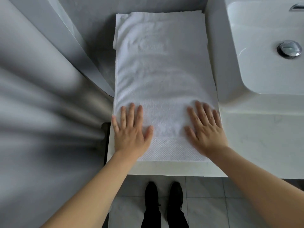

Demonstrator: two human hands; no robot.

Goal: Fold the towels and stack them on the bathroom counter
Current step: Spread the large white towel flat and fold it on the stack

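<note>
A white towel (162, 76) lies flat and lengthwise on the white bathroom counter (256, 139), left of the sink. Its near end has a woven border band. A second layer of white towel (120, 27) peeks out under it at the far left corner. My left hand (131, 132) presses flat on the towel's near left part with fingers straight and spread. On the near right part my right hand (205, 129) lies flat in the same way, slightly blurred. Neither hand grips any cloth.
A white sink basin (263, 46) with a chrome drain (289, 49) fills the right; a tap tip (296, 7) shows at the top right. A grey curtain (41, 104) hangs close on the left. The counter's front edge (172, 169) is near; tiled floor and my shoes lie below.
</note>
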